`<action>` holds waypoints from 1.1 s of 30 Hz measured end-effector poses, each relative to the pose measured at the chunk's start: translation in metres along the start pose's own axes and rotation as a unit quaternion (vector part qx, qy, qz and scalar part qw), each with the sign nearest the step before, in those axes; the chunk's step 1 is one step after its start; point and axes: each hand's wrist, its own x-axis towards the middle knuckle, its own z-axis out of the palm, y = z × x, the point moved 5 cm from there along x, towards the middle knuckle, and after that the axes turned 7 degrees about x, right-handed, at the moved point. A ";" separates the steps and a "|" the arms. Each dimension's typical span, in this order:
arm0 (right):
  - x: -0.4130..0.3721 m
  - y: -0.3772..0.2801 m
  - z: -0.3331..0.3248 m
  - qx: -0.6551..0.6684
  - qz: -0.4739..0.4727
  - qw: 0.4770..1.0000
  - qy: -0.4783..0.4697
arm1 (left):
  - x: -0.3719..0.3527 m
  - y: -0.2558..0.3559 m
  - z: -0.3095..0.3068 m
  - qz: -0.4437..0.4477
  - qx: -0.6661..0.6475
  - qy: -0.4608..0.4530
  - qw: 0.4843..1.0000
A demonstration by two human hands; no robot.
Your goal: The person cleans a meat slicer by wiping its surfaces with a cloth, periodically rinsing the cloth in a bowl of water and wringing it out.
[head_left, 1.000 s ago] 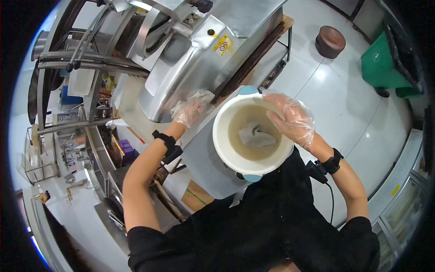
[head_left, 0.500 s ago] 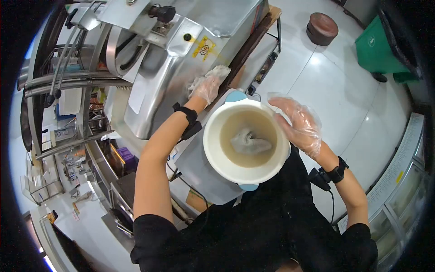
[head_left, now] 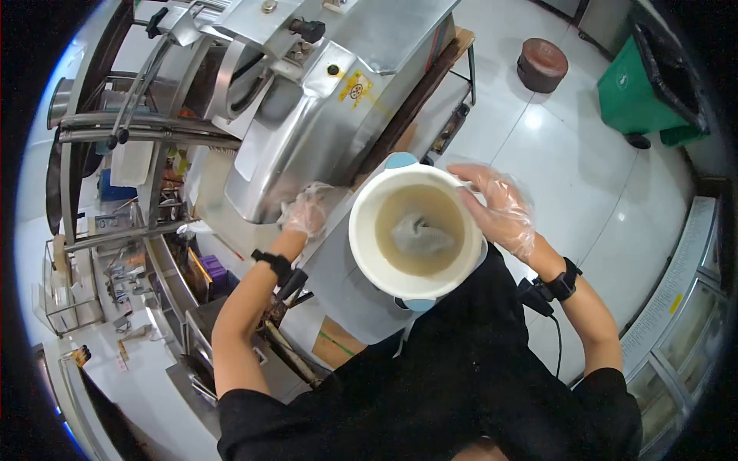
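My left hand (head_left: 304,217), in a clear plastic glove, is closed on a whitish cloth (head_left: 317,189) and presses it at the lower edge of a stainless-steel machine (head_left: 292,146). A white bucket (head_left: 361,265) with pale blue handle parts stands in front of me on a grey surface (head_left: 338,296). Cloudy water (head_left: 396,203) fills part of it, and a grey wet cloth (head_left: 421,237) lies in the water. My right hand (head_left: 500,206), gloved too, holds the bucket's right rim with the thumb over it; the fingertips are partly hidden.
Metal shelving and rails (head_left: 146,131) stand at the left, beside a white counter (head_left: 134,399) with small items. On the tiled floor are a reddish-brown round container (head_left: 543,65) and a green bin (head_left: 634,88). A glass-fronted cabinet (head_left: 661,353) stands at the right.
My left hand has moved with its cloth from the machine's side, near the yellow label, down and left to its lower edge. My right hand stays at the bucket rim.
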 end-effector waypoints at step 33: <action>0.020 -0.011 -0.003 0.529 0.195 0.811 0.155 | -0.064 0.085 -0.300 -0.256 -0.640 0.370 0.623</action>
